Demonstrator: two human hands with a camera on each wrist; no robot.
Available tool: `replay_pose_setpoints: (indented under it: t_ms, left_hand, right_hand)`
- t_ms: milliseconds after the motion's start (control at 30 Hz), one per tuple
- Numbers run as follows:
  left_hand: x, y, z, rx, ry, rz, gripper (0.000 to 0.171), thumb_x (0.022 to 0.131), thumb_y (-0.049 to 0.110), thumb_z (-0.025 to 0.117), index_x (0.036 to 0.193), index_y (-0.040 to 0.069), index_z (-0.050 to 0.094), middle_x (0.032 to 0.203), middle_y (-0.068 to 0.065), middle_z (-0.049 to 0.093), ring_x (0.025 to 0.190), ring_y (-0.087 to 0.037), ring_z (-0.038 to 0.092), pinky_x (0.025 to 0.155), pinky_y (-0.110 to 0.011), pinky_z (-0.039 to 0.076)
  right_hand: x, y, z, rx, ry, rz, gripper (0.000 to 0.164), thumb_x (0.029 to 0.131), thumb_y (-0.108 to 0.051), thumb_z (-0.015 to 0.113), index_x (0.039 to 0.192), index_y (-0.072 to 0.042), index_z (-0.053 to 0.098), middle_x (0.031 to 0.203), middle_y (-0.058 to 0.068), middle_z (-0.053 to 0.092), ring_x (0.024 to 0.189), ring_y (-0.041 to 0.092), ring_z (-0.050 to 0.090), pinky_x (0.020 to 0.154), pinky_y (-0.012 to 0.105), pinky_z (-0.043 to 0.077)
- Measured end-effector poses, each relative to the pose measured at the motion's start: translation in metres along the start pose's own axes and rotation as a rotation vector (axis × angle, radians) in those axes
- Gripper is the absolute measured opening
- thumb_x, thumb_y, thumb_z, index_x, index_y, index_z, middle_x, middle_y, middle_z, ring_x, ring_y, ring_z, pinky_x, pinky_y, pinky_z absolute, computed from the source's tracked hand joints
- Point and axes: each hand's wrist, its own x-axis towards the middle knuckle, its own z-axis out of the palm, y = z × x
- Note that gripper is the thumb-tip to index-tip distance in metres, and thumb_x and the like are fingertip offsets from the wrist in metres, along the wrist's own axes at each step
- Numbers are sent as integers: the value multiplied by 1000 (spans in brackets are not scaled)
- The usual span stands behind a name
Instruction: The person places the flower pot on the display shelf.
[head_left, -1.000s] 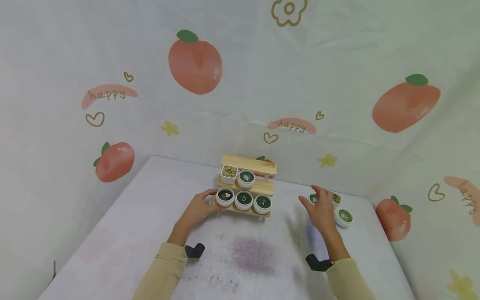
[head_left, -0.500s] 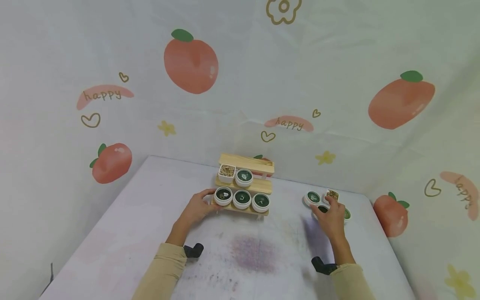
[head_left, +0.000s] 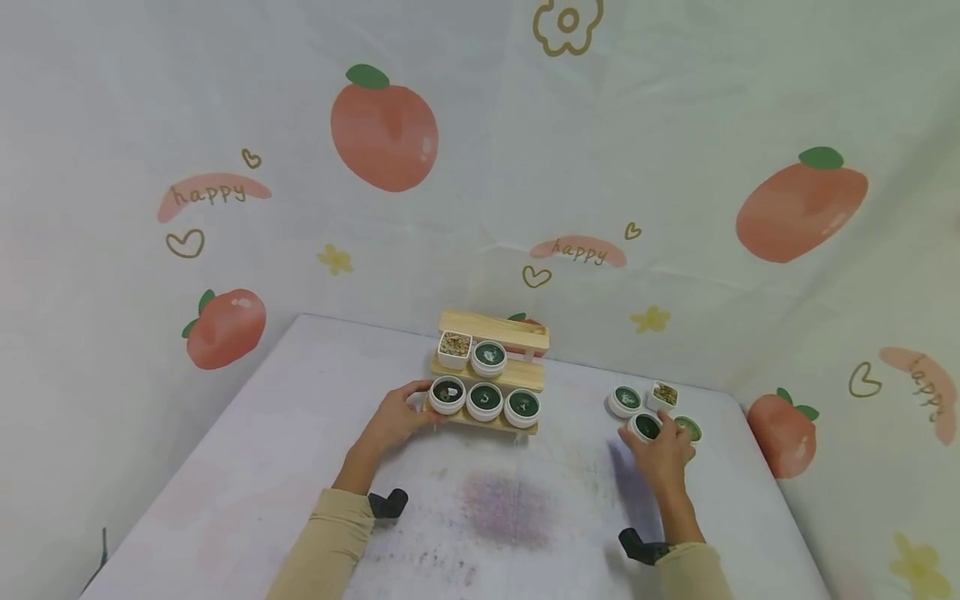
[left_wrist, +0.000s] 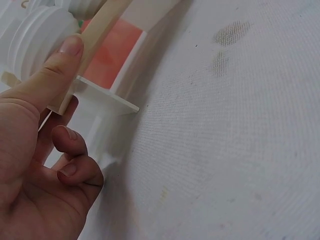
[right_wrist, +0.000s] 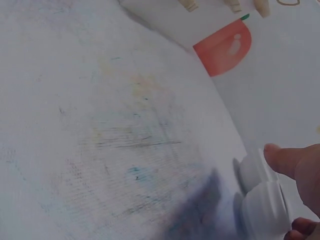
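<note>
Near the middle of the table stands a tiered wooden shelf (head_left: pixel 517 377). My left hand (head_left: pixel 397 417) holds its lower left end, thumb along the bottom board (left_wrist: pixel 95 37) and the other fingers curled beneath. Beside that thumb is a white round pot (head_left: pixel 447 396) with a dark top, at the left of three on the bottom tier. On the right of the table, my right hand (head_left: pixel 660 454) grips another white round pot (head_left: pixel 645 427) with a dark green top, thumb at its left and fingers at its right. The right wrist view shows this pot (right_wrist: pixel 265 210) near the thumb.
The middle tier bears a square pot (head_left: pixel 454 348) with a brown grainy top and a round pot (head_left: pixel 489 357). Around my right hand stand another round pot (head_left: pixel 625 401), a square pot (head_left: pixel 663 395) and a light green pot (head_left: pixel 688 428). A patterned cloth (head_left: pixel 480 208) hangs behind.
My right hand has come down and slightly to the right, from above the right-hand pots to around the front dark green one. My left hand stays on the shelf.
</note>
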Motion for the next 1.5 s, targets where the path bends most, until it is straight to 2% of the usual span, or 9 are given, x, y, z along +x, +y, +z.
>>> replay_pose_setpoints:
  t_ms: [167, 367, 667, 833, 1067, 1133, 1233, 1367, 1500]
  left_hand:
    - [0, -1, 0, 9, 13, -4, 75, 73, 32, 92, 140, 21, 61, 130, -8, 66, 84, -19, 47, 74, -31, 38]
    - [0, 0, 2, -7, 9, 2, 74, 73, 31, 92, 139, 21, 62, 129, -7, 66, 81, -18, 45, 72, -32, 37]
    - [0, 0, 1, 20, 14, -4, 73, 73, 32, 92, 139, 22, 63, 138, -8, 64, 94, -21, 52, 81, -33, 42]
    - [2, -2, 1, 2, 12, -3, 73, 72, 31, 92, 138, 21, 63, 117, -8, 67, 77, -18, 44, 70, -32, 36]
    - [2, -1, 2, -16, 11, 9, 74, 71, 30, 92, 139, 20, 63, 117, -6, 67, 75, -16, 43, 68, -31, 36]
    - [1, 0, 3, -19, 10, 7, 74, 71, 29, 93, 138, 20, 63, 110, -6, 66, 73, -17, 41, 67, -32, 35]
    - [0, 2, 2, -28, 19, -3, 73, 70, 27, 93, 137, 21, 64, 96, -3, 62, 70, -17, 39, 64, -32, 34]
    - [-1, 3, 1, -32, 15, -11, 72, 71, 26, 92, 137, 21, 64, 77, 1, 50, 64, -16, 36, 60, -31, 32]
    - [-1, 2, 1, -18, 14, -9, 73, 71, 27, 92, 138, 20, 63, 74, 3, 46, 63, -15, 35, 60, -31, 32]
  right_hand:
    - [1, 2, 4, 8, 1, 11, 88, 87, -26, 78, 152, 10, 30, 143, 45, 24, 133, 63, 22, 107, 67, 27]
    - [1, 9, 7, -15, 11, 23, 92, 88, -26, 76, 152, 14, 23, 141, 47, 23, 131, 63, 22, 106, 67, 27]
    - [4, 16, 16, -6, 51, 25, 79, 92, -21, 68, 147, 18, 27, 139, 46, 24, 129, 63, 25, 106, 66, 25]
    - [4, 16, 17, -2, 61, 31, 77, 93, -21, 68, 147, 17, 29, 139, 46, 25, 130, 63, 26, 106, 66, 26]
    - [0, 10, 15, 39, 143, 9, 74, 89, -22, 71, 143, 16, 38, 133, 41, 34, 125, 57, 35, 103, 62, 32]
    - [0, 7, 13, 60, 174, -6, 72, 88, -22, 72, 142, 15, 41, 131, 39, 38, 123, 54, 37, 101, 60, 33]
    - [1, 2, 11, 94, 201, -31, 71, 88, -22, 74, 141, 13, 43, 129, 37, 41, 122, 50, 39, 100, 58, 34]
    - [2, -8, 9, 136, 208, -59, 72, 87, -23, 77, 142, 11, 43, 130, 35, 41, 123, 48, 40, 102, 57, 36]
    - [2, -20, 8, 175, 192, -99, 74, 86, -24, 80, 142, 9, 45, 129, 33, 42, 120, 44, 42, 96, 50, 37]
